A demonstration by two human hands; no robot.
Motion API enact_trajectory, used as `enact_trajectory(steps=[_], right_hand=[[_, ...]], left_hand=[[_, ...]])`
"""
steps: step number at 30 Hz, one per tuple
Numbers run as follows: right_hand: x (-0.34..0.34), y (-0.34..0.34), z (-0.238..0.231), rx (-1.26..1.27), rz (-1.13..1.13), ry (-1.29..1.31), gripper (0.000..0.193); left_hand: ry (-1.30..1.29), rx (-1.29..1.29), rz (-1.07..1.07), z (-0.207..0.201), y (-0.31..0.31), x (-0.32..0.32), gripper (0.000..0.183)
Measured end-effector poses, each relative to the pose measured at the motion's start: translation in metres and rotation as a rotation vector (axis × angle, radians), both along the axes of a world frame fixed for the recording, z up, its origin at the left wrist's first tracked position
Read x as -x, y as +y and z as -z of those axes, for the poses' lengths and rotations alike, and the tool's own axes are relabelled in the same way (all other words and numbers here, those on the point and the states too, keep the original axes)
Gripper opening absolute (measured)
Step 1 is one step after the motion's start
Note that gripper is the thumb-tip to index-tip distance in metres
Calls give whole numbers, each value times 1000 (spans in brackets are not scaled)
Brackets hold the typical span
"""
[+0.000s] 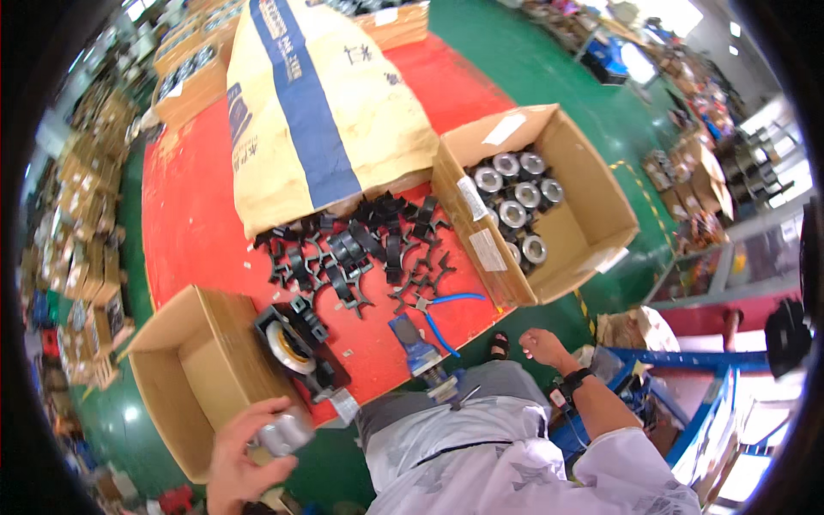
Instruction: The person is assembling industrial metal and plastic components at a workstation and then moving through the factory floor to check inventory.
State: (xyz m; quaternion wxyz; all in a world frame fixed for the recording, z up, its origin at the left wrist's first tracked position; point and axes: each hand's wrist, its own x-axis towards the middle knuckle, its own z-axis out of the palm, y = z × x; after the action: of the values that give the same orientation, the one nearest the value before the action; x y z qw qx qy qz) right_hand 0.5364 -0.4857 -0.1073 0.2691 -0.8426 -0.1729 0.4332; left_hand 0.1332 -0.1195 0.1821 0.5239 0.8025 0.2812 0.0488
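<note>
left hand [245, 459] wraps a smooth grey metal cylinder [285, 434] beside the open brown cardboard box [172, 365]; right hand [541, 346] loosely curled, empty.

left hand [242, 459] is wrapped around a small shiny silver metal cylinder part [285, 434], tilted on its side, right over the near corner of the open brown cardboard box [176, 386] at the table's edge

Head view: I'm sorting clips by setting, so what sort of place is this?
Probably a factory assembly floor: a red worktable heaped with black plastic brackets, a cardboard box of silver metal rings, and stacked cartons along a green floor.
</note>
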Motion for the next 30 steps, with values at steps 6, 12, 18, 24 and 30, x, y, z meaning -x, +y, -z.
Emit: enact_trajectory(steps=[6,12,18,24,30], right_hand=[[-48,-9,163,-107,-762,-336,29],[-33,9,116,-305,-352,-47,27],[-23,14,78,-210,-167,92,24],[17,24,-24,-328,-244,-35,20],[78,8,-100,-581,-380,-192,17]], left_hand=[[147,-198,159,57,-76,-111,46],[176,-88,132,97,-86,-142,46],[144,-244,269,110,-84,-147,48],[9,-530,354,124,-93,-134,53],[-118,-529,318,125,-102,-129,48]])
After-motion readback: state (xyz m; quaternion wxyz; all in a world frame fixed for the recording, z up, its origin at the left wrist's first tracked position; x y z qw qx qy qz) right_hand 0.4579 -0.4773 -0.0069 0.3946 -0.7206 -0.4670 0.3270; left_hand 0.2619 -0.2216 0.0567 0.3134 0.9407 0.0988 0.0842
